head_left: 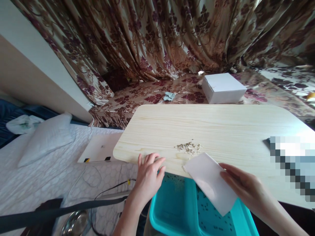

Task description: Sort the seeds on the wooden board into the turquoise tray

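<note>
My right hand (240,180) grips a folded sheet of white paper (211,183) by its right side. The sheet's far corner rests by a small pile of mixed pale and dark seeds (189,148) on the light wooden table (157,127). A few pale grains lie at the sheet's left edge. On the table's near edge lies my left hand (150,170), fingers spread and holding nothing. Below that edge is a teal divided container (173,206). Dark bits dot its right compartment, partly hidden by the paper; small grains show at the far end of the left one.
A white box (223,88) and a small pale-blue cloth or packet (169,96) sit on the floral-covered ledge behind the table. A blurred-out device (292,160) is at the right. To the left are a bed with a pillow (46,139), cables and a metal bowl (75,223).
</note>
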`<state>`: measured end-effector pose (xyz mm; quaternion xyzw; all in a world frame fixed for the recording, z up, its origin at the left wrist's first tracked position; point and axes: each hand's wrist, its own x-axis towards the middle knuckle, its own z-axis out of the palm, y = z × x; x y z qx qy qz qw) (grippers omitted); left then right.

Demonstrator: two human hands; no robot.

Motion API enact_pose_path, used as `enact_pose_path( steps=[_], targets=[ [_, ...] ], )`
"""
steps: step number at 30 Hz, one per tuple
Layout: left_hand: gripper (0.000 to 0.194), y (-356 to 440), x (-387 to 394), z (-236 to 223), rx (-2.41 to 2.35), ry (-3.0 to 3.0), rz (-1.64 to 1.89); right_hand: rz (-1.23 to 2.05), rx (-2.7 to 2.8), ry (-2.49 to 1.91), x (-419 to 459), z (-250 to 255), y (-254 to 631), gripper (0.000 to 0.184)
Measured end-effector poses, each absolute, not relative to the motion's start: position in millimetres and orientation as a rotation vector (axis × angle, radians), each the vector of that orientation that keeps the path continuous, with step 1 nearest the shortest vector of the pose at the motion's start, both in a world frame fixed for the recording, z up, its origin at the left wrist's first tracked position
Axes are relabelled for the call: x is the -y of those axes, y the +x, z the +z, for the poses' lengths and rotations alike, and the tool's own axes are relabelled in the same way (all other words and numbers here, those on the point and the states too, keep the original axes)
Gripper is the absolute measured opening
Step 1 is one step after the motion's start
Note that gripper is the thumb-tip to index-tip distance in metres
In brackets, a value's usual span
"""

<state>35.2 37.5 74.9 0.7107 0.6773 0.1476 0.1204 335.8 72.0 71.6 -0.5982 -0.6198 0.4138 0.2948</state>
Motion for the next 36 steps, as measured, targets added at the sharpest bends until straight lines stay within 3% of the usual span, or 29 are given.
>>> enact_pose_path(
  steps=[8, 16, 21, 36],
  targets=[
    [0.033, 35, -37, 78, -1.975, 2.057, 0.420, 1.293, 1.733, -1.527, -52, 75, 319, 0.052],
    [0.033, 34, -36, 72, -1.984, 2.099, 0.470, 0.897, 1.514, -1.597, -79, 79, 363, 0.049],
    [0.033, 34, -35, 70, -1.989, 2.124, 0.498, 0.679, 1.653, -1.545, -80, 88, 353, 0.027],
    [0.033, 32, -35, 65, -1.988, 2.131, 0.517, 0.610, 1.792, -1.507, -84, 101, 329, 0.029]
  ],
)
